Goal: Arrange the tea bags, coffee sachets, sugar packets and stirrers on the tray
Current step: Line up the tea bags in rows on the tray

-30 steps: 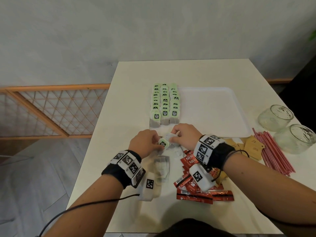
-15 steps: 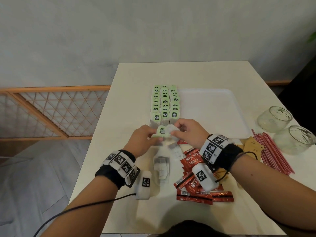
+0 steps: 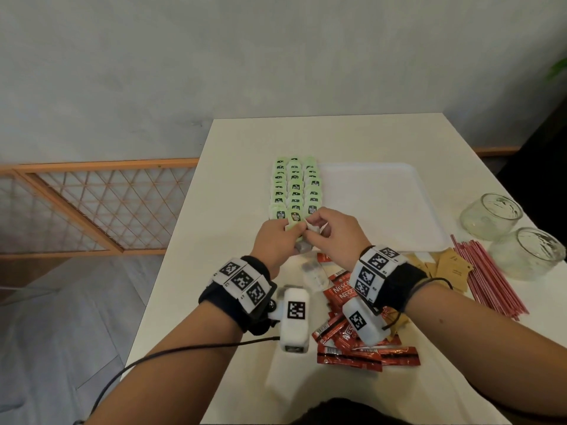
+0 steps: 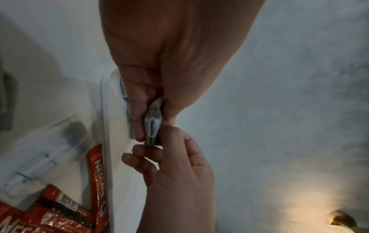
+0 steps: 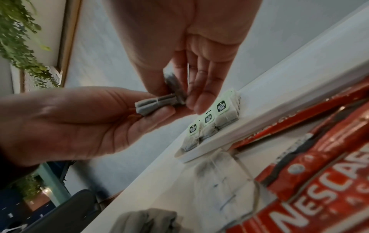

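A white tray (image 3: 383,204) lies on the table with three rows of green-tagged tea bags (image 3: 294,188) along its left side. Both hands meet just above the rows' near end. My left hand (image 3: 296,233) pinches a folded tea bag (image 3: 291,223) between thumb and fingers. My right hand (image 3: 313,230) pinches the same tea bag's other end. In the right wrist view the right hand (image 5: 178,99) holds that grey tea bag (image 5: 151,104) above the rows (image 5: 207,121). Red coffee sachets (image 3: 346,302), brown sugar packets (image 3: 451,265) and red stirrers (image 3: 487,277) lie on the table.
A loose tea bag (image 3: 316,271) lies on the table under the hands. Two glass jars (image 3: 491,216) (image 3: 527,253) stand at the right edge beside the stirrers. An orange lattice railing (image 3: 92,207) runs left of the table.
Both hands lifted the tea bag off the table and carried it forward to the near end of the tea bag rows on the tray.
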